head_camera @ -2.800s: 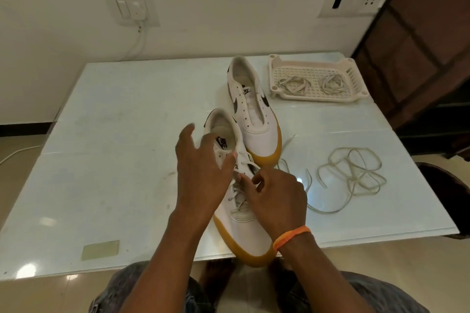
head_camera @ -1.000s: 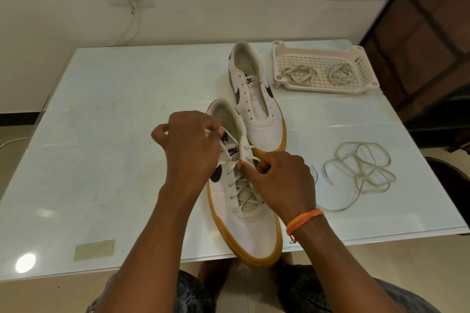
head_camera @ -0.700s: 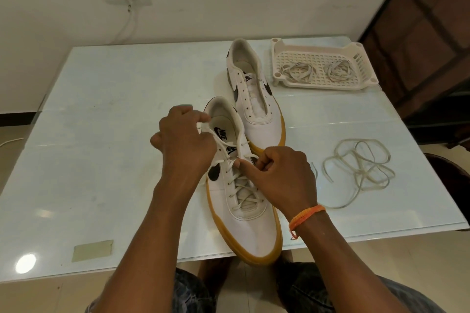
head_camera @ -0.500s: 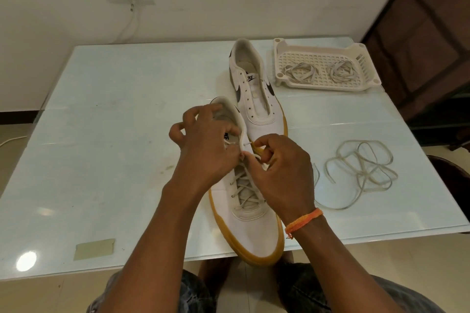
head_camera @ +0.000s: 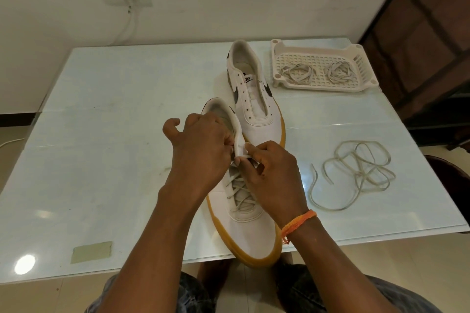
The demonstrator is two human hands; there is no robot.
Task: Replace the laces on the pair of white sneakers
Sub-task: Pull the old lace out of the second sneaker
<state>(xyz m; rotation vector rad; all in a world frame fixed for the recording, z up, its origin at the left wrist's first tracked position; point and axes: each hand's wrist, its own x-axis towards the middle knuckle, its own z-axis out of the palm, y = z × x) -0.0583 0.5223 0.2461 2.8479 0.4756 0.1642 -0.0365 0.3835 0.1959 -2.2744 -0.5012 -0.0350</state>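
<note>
A white sneaker with a gum sole [head_camera: 254, 234] lies at the table's near edge, toe toward me, its lower eyelets laced. My left hand [head_camera: 201, 150] and my right hand [head_camera: 272, 173] meet over its upper eyelets and pinch the tongue and lace there; the lace ends are hidden under my fingers. The second white sneaker [head_camera: 256, 101] sits just behind, unlaced. A loose lace [head_camera: 356, 173] lies tangled to the right.
A white perforated tray [head_camera: 356, 53] at the back right holds two bundled laces [head_camera: 297, 73]. A strip of tape [head_camera: 91, 251] sticks near the front left edge of the glass table [head_camera: 114, 134]. A wall switch with a cord is behind.
My hands have closed in together over the near sneaker's upper eyelets. The left hand moved right from the collar to the tongue. The shoes and loose lace stayed put.
</note>
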